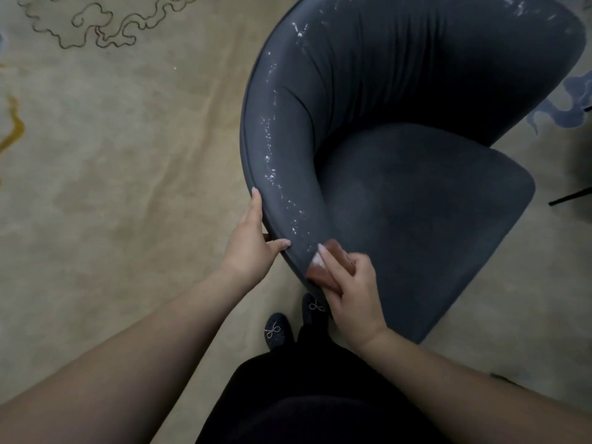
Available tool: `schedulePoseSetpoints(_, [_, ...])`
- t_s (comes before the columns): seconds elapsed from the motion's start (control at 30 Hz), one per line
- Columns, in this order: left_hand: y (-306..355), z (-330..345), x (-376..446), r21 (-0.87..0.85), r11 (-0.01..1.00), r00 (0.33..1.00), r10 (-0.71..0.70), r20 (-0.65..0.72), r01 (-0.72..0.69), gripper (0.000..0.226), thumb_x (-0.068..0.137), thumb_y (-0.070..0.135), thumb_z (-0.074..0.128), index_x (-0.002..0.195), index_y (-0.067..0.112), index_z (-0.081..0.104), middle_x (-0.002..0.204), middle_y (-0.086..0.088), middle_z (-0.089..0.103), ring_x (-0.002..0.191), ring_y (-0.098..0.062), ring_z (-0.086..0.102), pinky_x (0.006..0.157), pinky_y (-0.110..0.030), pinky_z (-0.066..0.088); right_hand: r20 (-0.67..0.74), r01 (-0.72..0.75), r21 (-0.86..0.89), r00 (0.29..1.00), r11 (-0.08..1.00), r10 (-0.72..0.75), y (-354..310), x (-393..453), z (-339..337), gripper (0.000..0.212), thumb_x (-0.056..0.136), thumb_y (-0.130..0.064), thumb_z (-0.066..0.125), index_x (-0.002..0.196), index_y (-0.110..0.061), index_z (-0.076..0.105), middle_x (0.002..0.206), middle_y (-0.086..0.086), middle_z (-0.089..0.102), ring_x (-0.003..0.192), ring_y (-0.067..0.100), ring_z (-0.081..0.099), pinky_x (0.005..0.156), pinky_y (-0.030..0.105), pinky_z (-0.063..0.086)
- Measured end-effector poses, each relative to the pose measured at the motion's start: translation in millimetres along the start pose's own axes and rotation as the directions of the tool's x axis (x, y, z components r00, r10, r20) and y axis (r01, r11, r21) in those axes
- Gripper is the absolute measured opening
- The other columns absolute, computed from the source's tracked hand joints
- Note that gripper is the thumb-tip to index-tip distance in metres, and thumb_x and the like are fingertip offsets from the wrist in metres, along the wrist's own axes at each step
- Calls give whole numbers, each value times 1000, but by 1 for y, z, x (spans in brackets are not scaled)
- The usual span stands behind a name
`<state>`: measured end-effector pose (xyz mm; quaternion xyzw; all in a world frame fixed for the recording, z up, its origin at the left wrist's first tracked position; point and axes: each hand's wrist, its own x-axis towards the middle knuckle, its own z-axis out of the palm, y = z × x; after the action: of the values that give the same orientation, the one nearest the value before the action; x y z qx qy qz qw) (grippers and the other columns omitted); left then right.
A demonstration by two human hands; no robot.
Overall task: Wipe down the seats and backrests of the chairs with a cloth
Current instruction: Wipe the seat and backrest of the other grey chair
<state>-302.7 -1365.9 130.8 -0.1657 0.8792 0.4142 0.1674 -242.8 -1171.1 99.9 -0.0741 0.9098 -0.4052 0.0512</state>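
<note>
A dark grey upholstered chair [416,193] with a curved backrest fills the upper right. White specks run along the backrest's top edge [272,149]. My left hand [256,241] grips the near end of that edge, thumb on the inner side and fingers on the outer side. My right hand [349,290] presses a reddish-brown cloth [323,267] against the near end of the backrest, fingers curled over it. Most of the cloth is hidden under the hand.
A beige carpet [112,187] with cloud line patterns lies under the chair. My feet in dark shoes [277,330] stand right beside the chair's near end. A thin black leg of other furniture [570,197] shows at the right edge.
</note>
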Motion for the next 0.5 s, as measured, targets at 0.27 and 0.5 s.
schedulePoseSetpoints(0.27, [3, -1, -3, -55, 998, 999, -26, 28, 27, 114, 80, 14, 77, 152, 32, -9, 156, 13, 25, 116, -20, 59, 100, -38, 47, 19, 9, -35, 1000, 999, -8, 7, -9, -3, 71, 79, -17, 65, 142, -40, 41, 104, 8, 45, 94, 30, 49, 82, 51, 49])
schedulePoseSetpoints(0.5, [3, 0, -2, -41, 999, 999, -24, 38, 26, 106, 86, 15, 69, 151, 33, -14, 156, 10, 26, 112, -19, 61, 100, -40, 46, 14, -28, -96, 999, 995, 29, -19, 51, 12, 59, 84, -23, 67, 137, -42, 50, 106, 6, 44, 98, 29, 47, 84, 45, 48])
